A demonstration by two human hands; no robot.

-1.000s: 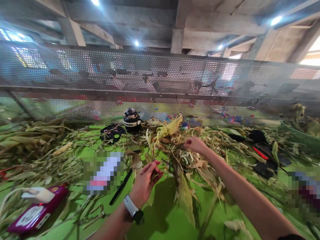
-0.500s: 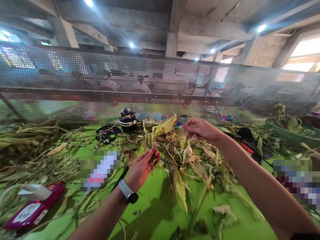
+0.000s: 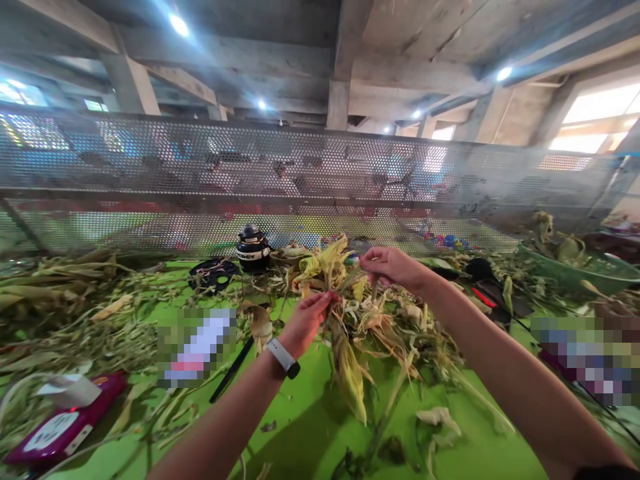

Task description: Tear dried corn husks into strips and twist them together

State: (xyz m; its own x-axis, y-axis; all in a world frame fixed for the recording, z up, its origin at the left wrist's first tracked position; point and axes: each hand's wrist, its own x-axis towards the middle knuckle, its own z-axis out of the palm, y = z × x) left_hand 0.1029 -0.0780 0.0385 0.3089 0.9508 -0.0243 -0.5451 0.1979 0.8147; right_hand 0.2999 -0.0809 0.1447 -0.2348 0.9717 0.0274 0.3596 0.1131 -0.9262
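My left hand (image 3: 307, 323), with a watch on its wrist, is closed in a pinch on a strip of dried corn husk (image 3: 349, 280). My right hand (image 3: 393, 268) pinches the same strip from the other side, so it runs between the two hands. Behind them stands a bunch of yellowish corn husks (image 3: 327, 257). One long folded husk (image 3: 347, 377) hangs or lies below my left fingers, pointing towards me; whether my left hand also grips it I cannot tell. Shredded husk pieces lie around and under both hands.
A black jar-like container (image 3: 253, 250) and a black slotted disc (image 3: 213, 275) stand at the back. A magenta device (image 3: 65, 420) lies front left. On the right is a green basin (image 3: 575, 270) with husks. Husk heaps cover the left. A perforated metal screen (image 3: 300, 173) closes the back.
My left hand has moved right and up, towards my right hand. A husk strip now shows between the two hands. My right hand has shifted slightly left in the picture.
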